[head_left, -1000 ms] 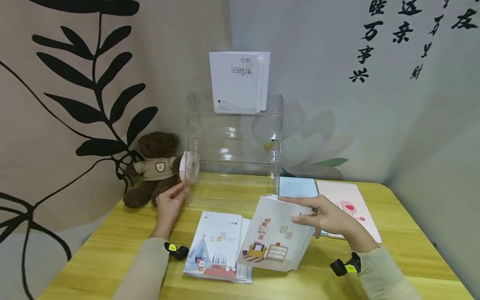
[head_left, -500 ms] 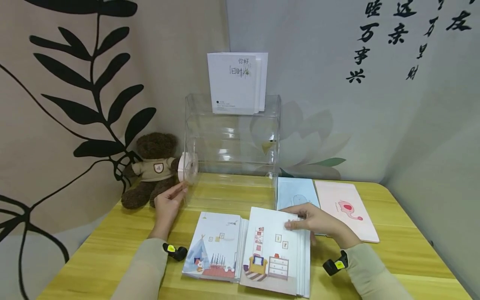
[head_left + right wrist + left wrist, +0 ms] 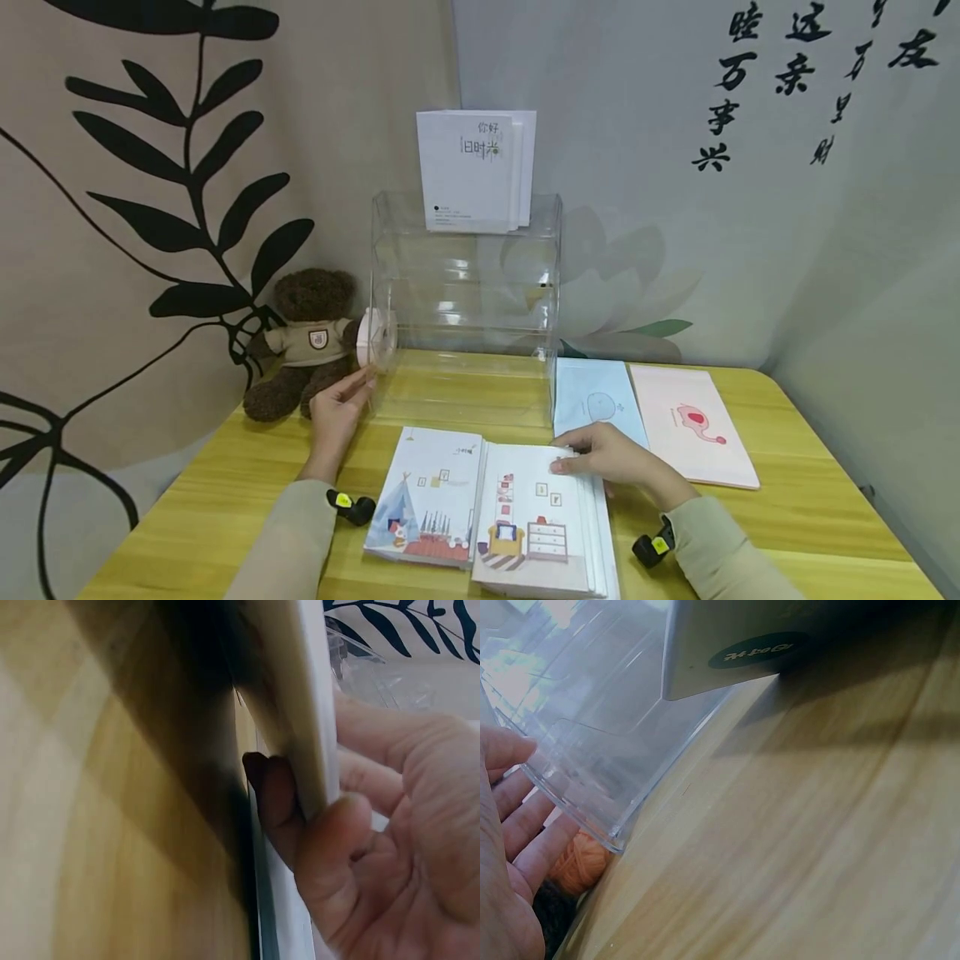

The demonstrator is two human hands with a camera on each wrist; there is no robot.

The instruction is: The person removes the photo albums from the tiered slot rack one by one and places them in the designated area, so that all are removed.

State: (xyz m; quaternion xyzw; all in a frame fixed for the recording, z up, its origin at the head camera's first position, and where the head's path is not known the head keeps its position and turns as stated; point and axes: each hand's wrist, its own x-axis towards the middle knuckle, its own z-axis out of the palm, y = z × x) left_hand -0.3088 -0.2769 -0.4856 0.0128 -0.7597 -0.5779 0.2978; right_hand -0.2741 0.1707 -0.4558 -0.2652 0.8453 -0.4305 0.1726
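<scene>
My left hand holds the lower left edge of a clear acrylic rack, thumb and fingers at its side panel. My right hand grips a stack of notebooks by its upper right corner; the top cover shows an armchair and a dresser. In the right wrist view, fingers and thumb bend around the edge of the stack. Directly left, touching or nearly so, lies another notebook stack with a blue tent on its cover. A white notebook set stands in the rack's top tier.
A blue notebook and a pink notebook lie to the right of the rack. The brown teddy bear sits left of it, beside a pale round object. Wood-grain table extends to the right. Walls stand behind.
The right hand has brought the armchair-cover stack down and left, against the tent-cover stack, turning it from slanted to nearly straight. My left hand stays at the rack.
</scene>
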